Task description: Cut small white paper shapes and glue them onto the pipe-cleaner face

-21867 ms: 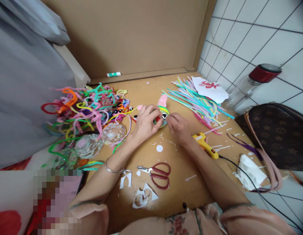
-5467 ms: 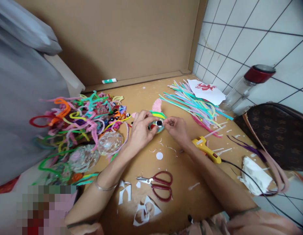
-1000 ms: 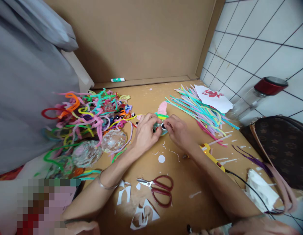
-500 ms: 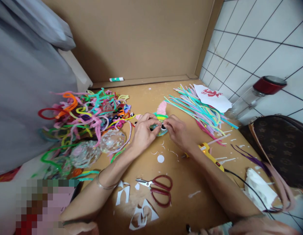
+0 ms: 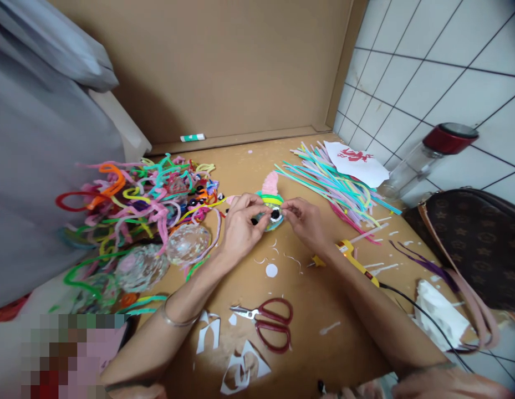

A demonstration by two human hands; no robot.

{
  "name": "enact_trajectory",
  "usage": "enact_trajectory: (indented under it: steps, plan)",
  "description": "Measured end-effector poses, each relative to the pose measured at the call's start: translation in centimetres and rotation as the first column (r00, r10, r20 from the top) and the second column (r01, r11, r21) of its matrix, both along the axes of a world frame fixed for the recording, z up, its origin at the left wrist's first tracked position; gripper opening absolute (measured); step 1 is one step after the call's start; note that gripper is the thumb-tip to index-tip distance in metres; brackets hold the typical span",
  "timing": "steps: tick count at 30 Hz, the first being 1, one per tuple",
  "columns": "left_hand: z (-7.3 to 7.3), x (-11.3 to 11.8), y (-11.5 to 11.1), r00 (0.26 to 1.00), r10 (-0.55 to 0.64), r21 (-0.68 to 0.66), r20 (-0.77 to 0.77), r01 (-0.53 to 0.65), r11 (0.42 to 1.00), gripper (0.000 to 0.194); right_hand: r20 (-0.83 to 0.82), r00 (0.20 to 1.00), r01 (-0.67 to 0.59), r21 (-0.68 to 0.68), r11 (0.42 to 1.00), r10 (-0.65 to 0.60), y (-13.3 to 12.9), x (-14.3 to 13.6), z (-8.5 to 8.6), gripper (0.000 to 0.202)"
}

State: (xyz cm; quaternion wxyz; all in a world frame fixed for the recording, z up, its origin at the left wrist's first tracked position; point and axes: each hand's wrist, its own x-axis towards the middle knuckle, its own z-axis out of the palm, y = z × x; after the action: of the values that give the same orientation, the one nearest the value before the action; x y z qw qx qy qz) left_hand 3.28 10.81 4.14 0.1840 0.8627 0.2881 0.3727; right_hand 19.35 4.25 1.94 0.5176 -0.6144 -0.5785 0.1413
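Note:
A small round craft figure (image 5: 270,197) lies in front of me, with green and yellow bands and a fuzzy pink pipe-cleaner piece (image 5: 270,182) sticking up from it. Against its front is a white paper eye with a black centre (image 5: 276,214). My left hand (image 5: 244,223) pinches the eye's left side, covering part of the figure; another black spot shows beneath its fingers. At the eye's right edge, the thumb and fingertips of my right hand (image 5: 305,217) are pinched together. A cut white paper disc (image 5: 271,270) lies on the table just below.
Red-handled scissors (image 5: 274,324) and paper scraps (image 5: 244,368) lie nearer me. A yellow glue gun (image 5: 359,263) sits under my right forearm. Tangled pipe cleaners (image 5: 157,208) are heaped left; straight ones (image 5: 332,180) lie right, near a bottle (image 5: 432,155) and a brown bag (image 5: 469,244).
My right fingertips have shifted slightly right, uncovering more of the eye's black centre and white rim. My left hand stays at the figure. The whole view has shifted slightly.

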Motion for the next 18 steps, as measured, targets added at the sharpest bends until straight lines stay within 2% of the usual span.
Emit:
enact_trajectory:
  steps: [6, 13, 18]
  plan:
    - [0.07, -0.06, -0.05, 1.000, 0.004, 0.004, -0.022, -0.004, 1.000, 0.014, 0.047, 0.999, -0.001, -0.033, 0.999, 0.003, -0.33, 0.11, 0.53, 0.009]
    - [0.03, -0.17, -0.11, 1.000, -0.001, 0.027, -0.027, 0.002, 1.000, 0.015, -0.113, 0.991, -0.087, -0.180, 0.980, 0.067, -0.57, 0.17, 0.17, 0.009]
    - [0.01, -0.20, -0.11, 1.000, -0.005, 0.046, -0.026, 0.006, 0.999, 0.016, -0.140, 0.990, -0.047, -0.191, 0.981, 0.020, 0.05, -0.19, -0.24, 0.010]
